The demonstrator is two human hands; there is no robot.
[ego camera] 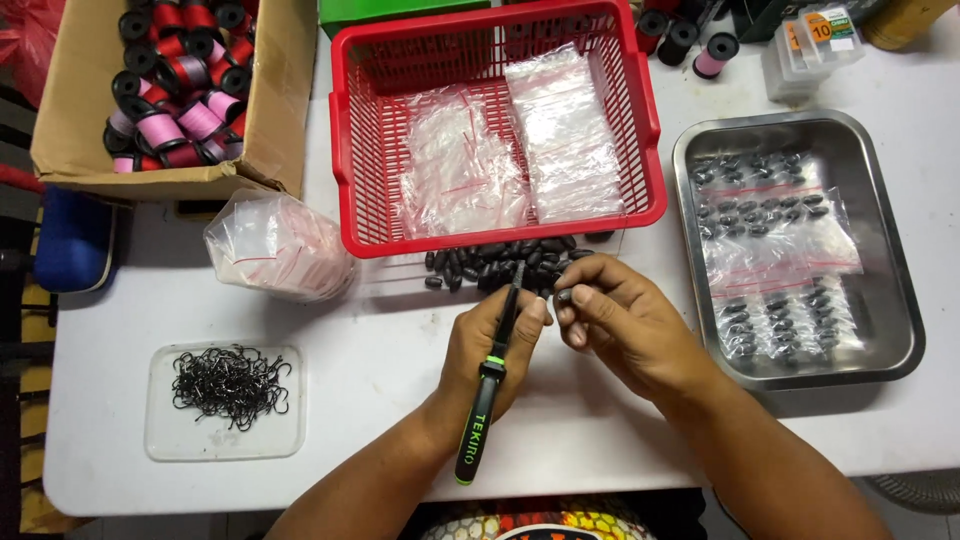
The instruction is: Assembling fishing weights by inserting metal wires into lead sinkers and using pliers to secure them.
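My left hand [492, 345] was clamped on black pliers [490, 385] with a green-trimmed handle, mid-frame; my right hand [622, 322] pinched one small dark oval sinker [563, 296] just beside the sinker pile [500, 265].

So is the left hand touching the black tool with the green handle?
Touching. The head view shows the left hand wrapped around the black tool, fingers closed over its upper part, the green-trimmed handle sticking out below the palm toward the table edge.

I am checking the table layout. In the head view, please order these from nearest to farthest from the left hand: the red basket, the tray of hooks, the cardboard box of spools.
1. Red basket, just above the left hand.
2. Tray of hooks, to its left.
3. Cardboard box of spools, far upper left corner.
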